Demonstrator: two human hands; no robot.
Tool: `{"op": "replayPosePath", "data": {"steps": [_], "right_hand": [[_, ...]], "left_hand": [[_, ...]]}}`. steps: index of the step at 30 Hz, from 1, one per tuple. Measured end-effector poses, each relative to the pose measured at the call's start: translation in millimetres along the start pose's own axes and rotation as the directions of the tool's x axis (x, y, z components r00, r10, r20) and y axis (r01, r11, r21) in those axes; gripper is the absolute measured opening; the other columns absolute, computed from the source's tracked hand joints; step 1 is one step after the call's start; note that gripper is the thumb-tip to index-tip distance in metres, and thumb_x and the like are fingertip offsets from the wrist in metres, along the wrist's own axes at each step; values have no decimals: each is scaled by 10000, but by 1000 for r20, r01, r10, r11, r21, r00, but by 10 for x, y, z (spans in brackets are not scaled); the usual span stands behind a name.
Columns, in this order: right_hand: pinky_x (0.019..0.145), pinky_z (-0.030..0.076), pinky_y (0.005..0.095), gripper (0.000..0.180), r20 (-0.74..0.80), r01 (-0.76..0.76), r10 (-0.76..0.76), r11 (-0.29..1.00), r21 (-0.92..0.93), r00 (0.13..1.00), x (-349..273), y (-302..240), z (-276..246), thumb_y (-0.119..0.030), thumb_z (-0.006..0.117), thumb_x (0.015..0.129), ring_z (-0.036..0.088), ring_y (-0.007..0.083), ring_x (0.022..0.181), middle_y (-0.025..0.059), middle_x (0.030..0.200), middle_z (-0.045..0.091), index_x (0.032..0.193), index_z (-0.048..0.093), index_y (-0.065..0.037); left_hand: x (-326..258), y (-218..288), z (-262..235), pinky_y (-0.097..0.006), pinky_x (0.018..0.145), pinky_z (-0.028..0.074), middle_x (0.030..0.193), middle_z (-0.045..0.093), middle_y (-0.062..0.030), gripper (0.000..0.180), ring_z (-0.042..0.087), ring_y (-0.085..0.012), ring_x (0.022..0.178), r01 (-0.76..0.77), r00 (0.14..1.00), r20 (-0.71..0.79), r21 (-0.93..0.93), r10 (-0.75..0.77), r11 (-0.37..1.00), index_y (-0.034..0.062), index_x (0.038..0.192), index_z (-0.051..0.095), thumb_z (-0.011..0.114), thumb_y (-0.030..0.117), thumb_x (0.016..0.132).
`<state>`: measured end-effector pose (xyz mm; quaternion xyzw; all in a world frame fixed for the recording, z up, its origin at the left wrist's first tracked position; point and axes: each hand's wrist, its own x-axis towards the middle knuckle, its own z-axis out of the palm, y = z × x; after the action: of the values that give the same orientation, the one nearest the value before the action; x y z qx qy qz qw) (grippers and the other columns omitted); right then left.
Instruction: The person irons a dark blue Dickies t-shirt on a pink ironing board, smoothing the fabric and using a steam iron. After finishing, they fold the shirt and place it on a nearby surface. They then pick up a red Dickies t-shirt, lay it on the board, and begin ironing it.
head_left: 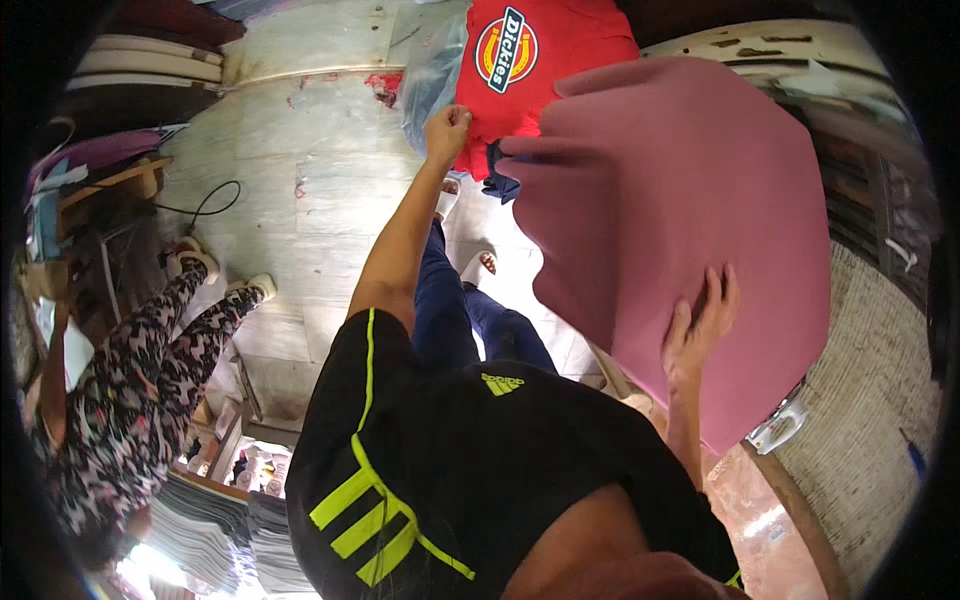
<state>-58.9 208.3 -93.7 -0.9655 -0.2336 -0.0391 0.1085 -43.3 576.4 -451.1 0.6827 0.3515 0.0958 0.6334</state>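
Note:
My left hand (447, 130) reaches far forward and pinches the edge of a red garment (560, 60) with a round printed badge. My right hand (700, 325) lies flat, fingers apart, on the near corner of a large folded mauve-pink garment (660, 200). That garment overlaps the red one's lower right edge. A darker blue cloth (500, 185) peeks out between the two. I wear a black shirt with neon yellow-green stripes (480, 460) and blue trousers (450, 300).
Another person in black-and-pink patterned clothes (130, 380) sits at the left on the marble floor (300, 180). A black cable (205, 205) lies on that floor. Stacks of folded cloth (210, 530) sit lower left. A woven surface (870, 400) and a small white object (780, 425) are at right.

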Motion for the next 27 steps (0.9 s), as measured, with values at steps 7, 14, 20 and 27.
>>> {"op": "replayPosePath", "data": {"steps": [7, 14, 20, 27], "right_hand": [[1112, 241, 553, 649, 20, -119, 120, 992, -29, 993, 0, 2, 92, -565, 358, 985, 283, 421, 1370, 271, 1472, 292, 1386, 407, -58], [1128, 221, 570, 652, 32, -112, 113, 993, -28, 993, 8, 61, 88, -570, 331, 980, 255, 410, 1380, 249, 1468, 267, 1410, 348, -80], [1124, 215, 585, 635, -21, -49, 49, 999, -15, 999, -127, 235, 153, -544, 321, 978, 257, 411, 1380, 245, 1470, 279, 1411, 359, -81], [1133, 203, 577, 678, -16, -61, 61, 998, 10, 998, -313, 264, 62, -523, 361, 980, 253, 447, 1385, 313, 1481, 247, 1429, 340, -15]], "left_hand": [[693, -667, 440, -415, 765, 523, 879, 689, -200, 396, 673, -341, 844, 86, 996, -44, 403, -74, 911, -19, 978, 690, 735, 316, 771], [643, -869, 535, -409, 749, 521, 839, 686, -187, 385, 671, -326, 811, 130, 984, -155, 272, -90, 953, -21, 921, 688, 772, 311, 746], [741, -942, 538, -375, 739, 517, 838, 695, -156, 351, 673, -283, 793, 234, 968, -142, 225, -206, 946, 11, 908, 664, 781, 309, 762], [597, -815, 524, -353, 733, 521, 813, 704, -127, 285, 681, -261, 783, 149, 979, -172, 248, -108, 957, 31, 867, 680, 774, 284, 775]]}}
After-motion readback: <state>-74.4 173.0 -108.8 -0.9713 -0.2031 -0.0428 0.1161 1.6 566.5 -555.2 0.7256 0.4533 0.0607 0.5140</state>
